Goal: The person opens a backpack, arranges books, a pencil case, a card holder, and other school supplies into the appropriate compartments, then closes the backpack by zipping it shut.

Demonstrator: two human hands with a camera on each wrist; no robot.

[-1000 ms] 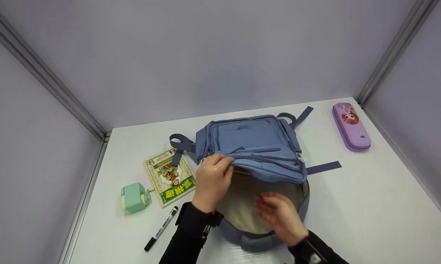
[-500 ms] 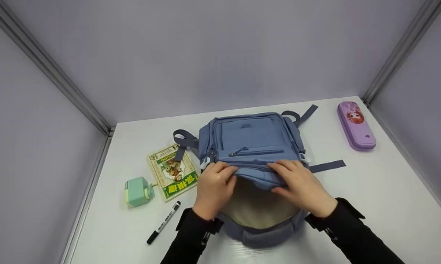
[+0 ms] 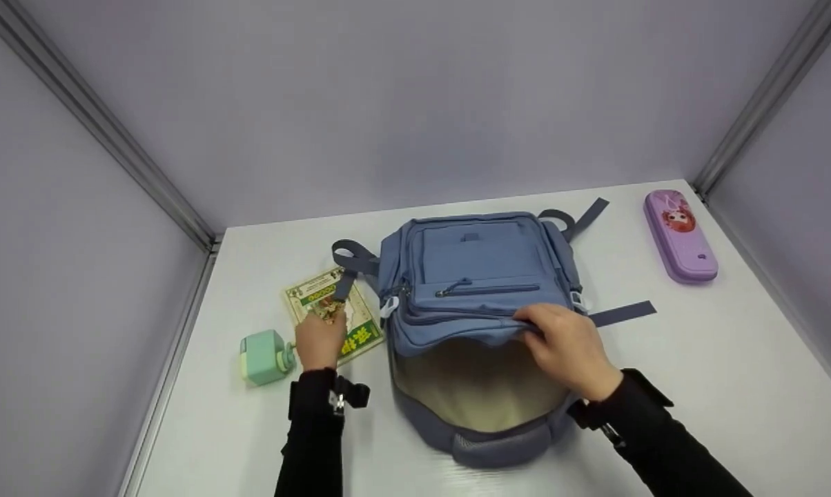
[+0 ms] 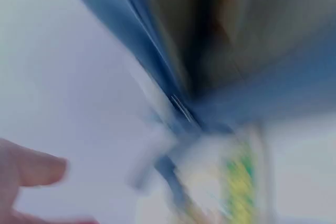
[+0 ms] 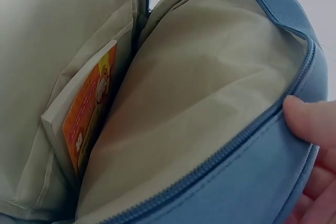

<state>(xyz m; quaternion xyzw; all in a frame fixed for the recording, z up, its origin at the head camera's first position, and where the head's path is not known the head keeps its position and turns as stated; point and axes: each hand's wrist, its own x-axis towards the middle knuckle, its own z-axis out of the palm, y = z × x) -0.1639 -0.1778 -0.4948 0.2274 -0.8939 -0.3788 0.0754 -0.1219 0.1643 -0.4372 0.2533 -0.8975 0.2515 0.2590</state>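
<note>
A blue backpack (image 3: pixel 481 255) lies on the table, its main compartment unzipped with the beige lining showing. My right hand (image 3: pixel 571 345) pinches the upper edge of that opening between thumb and fingers, holding it raised. Inside, a book with an orange cover (image 5: pixel 89 108) stands against the lining in the right wrist view. My left hand (image 3: pixel 321 339) is over a green and cream book (image 3: pixel 360 336) left of the backpack, hiding part of its cover. The left wrist view is blurred, but the thumb (image 4: pixel 42 169) shows apart from the other fingers, with nothing between them.
Just left of the book stands a mint-green block-shaped object (image 3: pixel 264 357) with a round knob. A purple pencil case (image 3: pixel 681 235) lies at the far right. Dark straps (image 3: pixel 622 314) spread from the backpack's sides, one across the book. Walls enclose the table's back and sides.
My right hand came up from inside the opening to the raised edge. The left hand let go of that edge and moved left over the green book, where the marker no longer shows.
</note>
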